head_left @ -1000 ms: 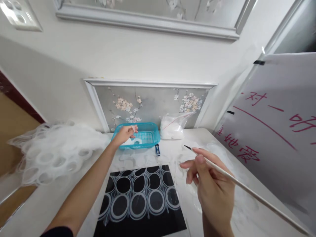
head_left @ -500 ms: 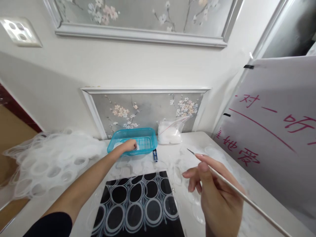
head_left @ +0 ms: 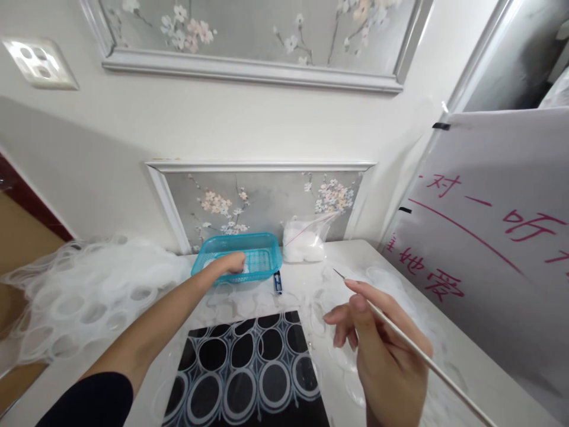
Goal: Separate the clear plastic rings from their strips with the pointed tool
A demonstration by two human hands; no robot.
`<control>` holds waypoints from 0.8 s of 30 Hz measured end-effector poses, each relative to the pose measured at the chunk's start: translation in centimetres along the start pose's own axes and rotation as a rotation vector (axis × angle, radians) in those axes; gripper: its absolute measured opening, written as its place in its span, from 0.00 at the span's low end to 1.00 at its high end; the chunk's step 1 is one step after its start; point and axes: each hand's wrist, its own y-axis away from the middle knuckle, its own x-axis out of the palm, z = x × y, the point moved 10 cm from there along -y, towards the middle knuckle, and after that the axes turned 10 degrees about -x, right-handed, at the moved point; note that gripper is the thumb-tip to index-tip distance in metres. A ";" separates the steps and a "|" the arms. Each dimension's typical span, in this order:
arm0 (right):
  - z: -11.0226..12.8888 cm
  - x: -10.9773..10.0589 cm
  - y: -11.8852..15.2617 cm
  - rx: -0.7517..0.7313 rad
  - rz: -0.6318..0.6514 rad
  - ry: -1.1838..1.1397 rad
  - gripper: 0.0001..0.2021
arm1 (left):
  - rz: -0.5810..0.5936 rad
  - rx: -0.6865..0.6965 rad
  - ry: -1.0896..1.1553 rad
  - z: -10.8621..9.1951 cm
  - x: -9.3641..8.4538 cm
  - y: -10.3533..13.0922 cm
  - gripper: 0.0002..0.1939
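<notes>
My left hand [head_left: 235, 263] reaches into a blue plastic basket [head_left: 276, 252], its fingers curled down inside. What they grip, if anything, is hidden; some white material shows beside them. My right hand [head_left: 384, 350] is closed around a fine-tipped paintbrush [head_left: 427, 357] with a long pale handle. Its dark tip points up and left, above the white tabletop. Between my arms lies a black sheet [head_left: 284, 415] covered with rows of pale rings and curved lines.
A heap of sheer white ring-patterned material [head_left: 93, 296] spreads over the left side. A clear zip bag [head_left: 304, 240] of white stuff stands against the wall beside the basket. A small blue object [head_left: 278, 283] lies before it. A whiteboard [head_left: 489, 154] with red writing leans at right.
My left hand stays in the basket, its fingers slightly more curled downward. The view has shifted a little; my right hand still holds the brush in nearly the same pose.
</notes>
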 end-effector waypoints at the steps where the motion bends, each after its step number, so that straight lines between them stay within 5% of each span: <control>1: 0.1 0.0 0.0 -0.007 -0.004 0.006 0.07 | 0.016 -0.022 -0.017 0.1 0.1 0.0 0.18; 5: 0.3 -0.2 -0.1 -0.032 -0.021 0.016 0.07 | 0.024 -0.071 -0.102 0.1 -0.6 0.2 0.18; 9: 0.0 -0.2 0.0 -0.024 -0.013 0.019 0.07 | -0.048 0.020 -0.188 -1.1 -1.6 0.6 0.18; 24: 0.0 -0.2 -0.3 -0.080 0.019 0.061 0.08 | -0.028 0.091 -0.315 -1.4 -0.6 1.2 0.16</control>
